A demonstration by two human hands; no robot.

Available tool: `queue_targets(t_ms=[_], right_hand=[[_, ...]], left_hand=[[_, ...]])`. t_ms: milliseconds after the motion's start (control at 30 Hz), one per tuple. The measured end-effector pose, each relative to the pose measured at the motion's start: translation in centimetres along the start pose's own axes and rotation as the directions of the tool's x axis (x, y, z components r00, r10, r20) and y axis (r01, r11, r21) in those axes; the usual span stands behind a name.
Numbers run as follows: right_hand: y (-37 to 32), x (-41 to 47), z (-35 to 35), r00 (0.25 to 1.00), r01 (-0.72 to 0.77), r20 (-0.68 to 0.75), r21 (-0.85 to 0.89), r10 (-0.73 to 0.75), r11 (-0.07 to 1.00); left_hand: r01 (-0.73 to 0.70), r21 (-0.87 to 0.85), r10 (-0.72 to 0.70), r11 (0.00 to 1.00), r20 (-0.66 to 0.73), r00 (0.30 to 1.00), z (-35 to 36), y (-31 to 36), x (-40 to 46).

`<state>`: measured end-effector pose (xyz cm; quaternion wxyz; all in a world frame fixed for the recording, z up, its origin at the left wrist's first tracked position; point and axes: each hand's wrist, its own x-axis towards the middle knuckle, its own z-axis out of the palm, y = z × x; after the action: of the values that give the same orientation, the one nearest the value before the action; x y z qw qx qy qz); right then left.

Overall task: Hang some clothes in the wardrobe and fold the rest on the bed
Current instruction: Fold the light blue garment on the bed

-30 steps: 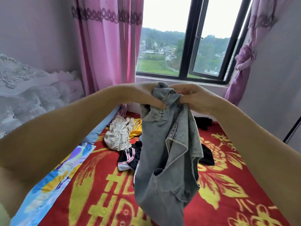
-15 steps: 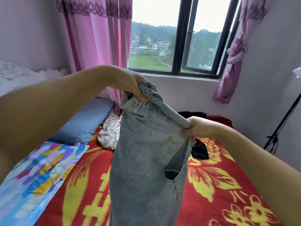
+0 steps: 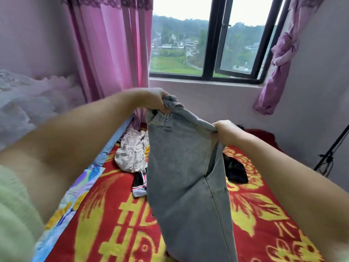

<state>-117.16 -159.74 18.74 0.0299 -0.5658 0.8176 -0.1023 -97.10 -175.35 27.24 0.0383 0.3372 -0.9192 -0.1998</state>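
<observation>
While both hands grip waistband, jeans (image 3: pixel 181 167) hang vertical (legs down).

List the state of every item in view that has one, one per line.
Grey denim jeans: held up by the waistband, hanging over the bed.
Left hand: grips one end of the waistband.
Right hand: grips the other end.
Beige patterned garment: crumpled on the red and yellow blanket.
Black garment: crumpled, unfolded.
Pink curtain: hanging loose.
Purple curtain: tied in a knot.
</observation>
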Motion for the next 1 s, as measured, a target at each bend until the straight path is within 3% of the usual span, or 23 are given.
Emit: queue_targets(t_ms=[67, 167, 267, 367, 433, 533, 667, 733, 833, 900, 1000], right_hand=[[0.8, 2.0, 0.7, 0.982, -0.046, -0.18, 0.063, 0.057, 0.997], [1.8, 4.0, -0.3, 0.922, -0.07, -0.378, 0.039, 0.079, 0.997], [3.0, 4.7, -2.3, 0.911, -0.017, -0.41, 0.057, 0.039, 0.998], [4.5, 3.1, -2.0, 0.971, 0.079, -0.236, 0.163, -0.039, 0.983], [4.9, 0.9, 0.8, 0.992, 0.124, -0.016, 0.103, -0.123, 0.987], [5.3, -3.0, 9.6, 0.927, 0.177, 0.344, -0.056, -0.147, 0.983], [6.5, -12.0, 25.2, 0.858, 0.105, 0.513, -0.1, -0.04, 0.989], [6.9, -17.4, 32.1, 0.804, 0.075, 0.595, -0.105, 0.002, 0.992], [6.1, -24.3, 38.4, 0.651, 0.112, 0.758, -0.038, -0.045, 0.993], [5.8, -26.8, 40.6, 0.559, 0.11, 0.826, 0.004, -0.065, 0.994], [5.5, -27.1, 41.5, 0.446, 0.085, 0.889, 0.072, -0.103, 0.994]], left_hand=[[-0.047, 0.024, 0.051, 0.999, -0.221, 0.974, 1.1, 0.7, 1.7], [-0.134, 0.014, 0.126, 0.991, -0.434, 0.892, 1.0, 1.1, 3.5], [-0.233, 0.137, 0.271, 0.963, -0.503, 0.821, -0.1, 2.0, 3.3], [-0.372, 0.241, 0.423, 0.897, -0.213, 0.881, 0.6, 2.0, 1.0], [-0.423, 0.286, 0.442, 0.86, -0.003, 0.897, 4.2, 1.1, -1.2], [-0.459, 0.202, 0.405, 0.865, 0.258, 0.877, 13.7, -1.4, -4.1], [-0.403, 0.066, 0.322, 0.913, 0.492, 0.809, 30.1, -5.3, -9.0], [-0.352, 0.04, 0.256, 0.935, 0.609, 0.751, 37.6, -6.6, -12.5], [-0.35, -0.098, 0.288, 0.932, 0.787, 0.546, 45.0, -7.4, -17.7], [-0.273, -0.199, 0.303, 0.941, 0.853, 0.425, 47.3, -7.8, -19.5], [-0.079, -0.242, 0.255, 0.967, 0.904, 0.344, 48.1, -8.7, -18.7]])
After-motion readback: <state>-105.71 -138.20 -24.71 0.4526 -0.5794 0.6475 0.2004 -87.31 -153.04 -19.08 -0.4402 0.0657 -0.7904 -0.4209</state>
